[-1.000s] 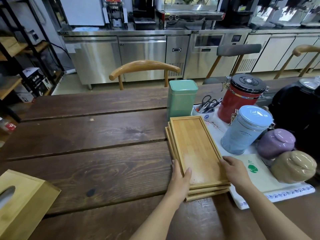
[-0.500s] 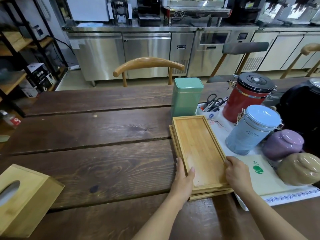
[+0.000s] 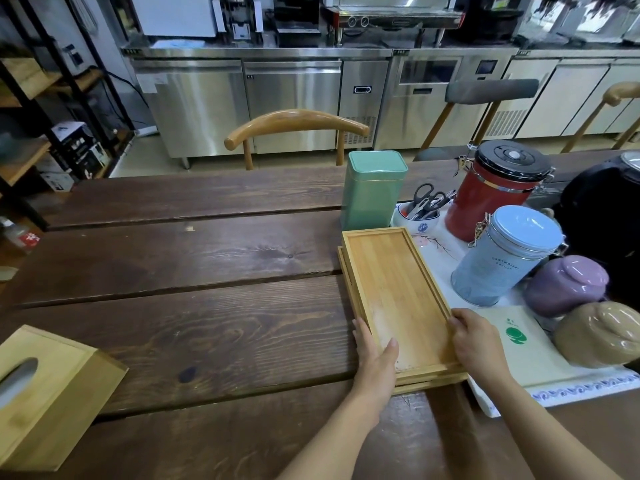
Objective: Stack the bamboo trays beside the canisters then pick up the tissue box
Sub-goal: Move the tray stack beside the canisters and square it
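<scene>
A stack of bamboo trays (image 3: 394, 285) lies on the dark wooden table (image 3: 194, 306), just left of the canisters. My left hand (image 3: 375, 355) presses flat against the stack's left near edge, thumb resting on the top tray. My right hand (image 3: 476, 344) grips the right near corner. The blue canister (image 3: 505, 258), red canister (image 3: 495, 192) and green tin (image 3: 374, 188) stand right beside the stack. The bamboo tissue box (image 3: 48, 393) sits at the table's near left corner, far from both hands.
A white cloth (image 3: 554, 386) under the canisters also holds a purple jar (image 3: 568, 285), a beige jar (image 3: 599, 334), a cup with scissors (image 3: 420, 213) and a flat packet (image 3: 519, 341). A black appliance (image 3: 602, 216) stands at far right. Wooden chairs (image 3: 294, 123) line the far edge.
The trays in the stack have been squared up, their edges now more closely aligned. Both hands stay on its near end. The view has shifted slightly.
</scene>
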`<state>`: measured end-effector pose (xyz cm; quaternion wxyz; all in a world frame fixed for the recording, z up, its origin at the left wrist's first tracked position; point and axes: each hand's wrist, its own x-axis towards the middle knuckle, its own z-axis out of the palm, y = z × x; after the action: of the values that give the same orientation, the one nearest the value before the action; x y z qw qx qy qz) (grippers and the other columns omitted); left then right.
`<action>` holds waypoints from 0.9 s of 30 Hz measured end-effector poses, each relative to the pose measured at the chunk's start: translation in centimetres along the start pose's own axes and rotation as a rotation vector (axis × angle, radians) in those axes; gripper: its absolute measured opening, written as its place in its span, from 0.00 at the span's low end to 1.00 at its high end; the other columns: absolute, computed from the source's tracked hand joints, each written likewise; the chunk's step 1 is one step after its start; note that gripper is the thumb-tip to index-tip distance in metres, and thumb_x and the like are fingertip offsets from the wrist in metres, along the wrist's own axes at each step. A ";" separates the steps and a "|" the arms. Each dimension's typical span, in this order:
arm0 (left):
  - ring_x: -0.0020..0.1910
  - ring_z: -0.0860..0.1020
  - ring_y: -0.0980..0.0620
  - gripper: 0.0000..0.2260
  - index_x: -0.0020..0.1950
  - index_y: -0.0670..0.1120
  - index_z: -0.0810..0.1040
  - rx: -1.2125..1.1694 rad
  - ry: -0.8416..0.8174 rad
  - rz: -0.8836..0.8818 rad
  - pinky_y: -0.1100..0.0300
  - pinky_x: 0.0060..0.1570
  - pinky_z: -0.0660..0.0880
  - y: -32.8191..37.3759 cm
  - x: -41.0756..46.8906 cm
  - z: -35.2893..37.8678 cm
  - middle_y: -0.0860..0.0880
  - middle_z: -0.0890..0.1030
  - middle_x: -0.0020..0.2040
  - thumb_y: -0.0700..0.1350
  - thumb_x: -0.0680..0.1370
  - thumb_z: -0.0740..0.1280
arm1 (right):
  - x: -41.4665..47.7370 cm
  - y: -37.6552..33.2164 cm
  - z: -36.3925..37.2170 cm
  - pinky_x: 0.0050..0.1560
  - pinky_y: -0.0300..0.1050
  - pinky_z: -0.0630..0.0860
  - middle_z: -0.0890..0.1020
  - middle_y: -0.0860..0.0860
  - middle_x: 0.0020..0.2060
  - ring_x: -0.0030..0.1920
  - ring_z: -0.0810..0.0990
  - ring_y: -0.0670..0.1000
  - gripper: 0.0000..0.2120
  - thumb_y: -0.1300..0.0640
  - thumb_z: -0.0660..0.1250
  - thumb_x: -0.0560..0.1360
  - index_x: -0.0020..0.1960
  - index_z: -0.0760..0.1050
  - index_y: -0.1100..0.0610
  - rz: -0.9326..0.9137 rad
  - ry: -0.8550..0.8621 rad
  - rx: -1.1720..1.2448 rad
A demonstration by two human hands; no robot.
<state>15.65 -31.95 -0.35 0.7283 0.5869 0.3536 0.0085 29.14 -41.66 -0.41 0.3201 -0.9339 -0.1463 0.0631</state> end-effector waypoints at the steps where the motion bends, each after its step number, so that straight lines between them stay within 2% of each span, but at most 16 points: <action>1: 0.77 0.43 0.51 0.33 0.74 0.57 0.32 -0.001 0.000 0.004 0.49 0.75 0.47 -0.1 -0.1 0.1 0.54 0.36 0.78 0.51 0.81 0.55 | 0.0 0.0 -0.1 0.47 0.47 0.66 0.81 0.64 0.50 0.51 0.76 0.64 0.11 0.64 0.59 0.76 0.55 0.76 0.65 -0.004 0.001 0.007; 7: 0.77 0.44 0.51 0.33 0.74 0.56 0.32 0.009 -0.002 0.017 0.50 0.76 0.47 -0.4 -0.6 0.4 0.53 0.38 0.79 0.50 0.81 0.55 | -0.3 0.1 -0.4 0.48 0.46 0.67 0.82 0.64 0.51 0.52 0.77 0.63 0.11 0.64 0.60 0.76 0.55 0.76 0.65 -0.024 -0.012 0.020; 13: 0.77 0.51 0.50 0.32 0.75 0.58 0.35 0.022 0.015 0.021 0.51 0.76 0.51 -0.6 -0.7 0.3 0.54 0.45 0.79 0.49 0.81 0.55 | -0.3 0.2 -0.3 0.47 0.46 0.66 0.82 0.64 0.50 0.51 0.77 0.63 0.11 0.64 0.60 0.76 0.55 0.76 0.64 -0.019 -0.012 0.026; 21: 0.76 0.56 0.49 0.31 0.75 0.58 0.34 0.084 0.022 0.015 0.53 0.74 0.55 -0.8 -0.5 0.4 0.53 0.47 0.79 0.45 0.82 0.52 | -0.4 0.1 0.0 0.47 0.47 0.67 0.82 0.64 0.50 0.51 0.77 0.63 0.10 0.64 0.60 0.76 0.54 0.76 0.65 -0.005 0.003 0.020; 27: 0.77 0.53 0.49 0.30 0.75 0.59 0.35 0.082 0.042 0.000 0.51 0.74 0.52 -0.8 -0.4 0.4 0.53 0.45 0.79 0.47 0.82 0.52 | -0.7 0.0 -0.1 0.48 0.49 0.68 0.81 0.65 0.50 0.51 0.76 0.64 0.11 0.64 0.59 0.76 0.55 0.75 0.66 -0.013 -0.011 0.002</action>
<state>15.25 -32.66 -0.84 0.6960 0.6161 0.3688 0.0060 28.49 -41.96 -0.34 0.3205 -0.9323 -0.1543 0.0663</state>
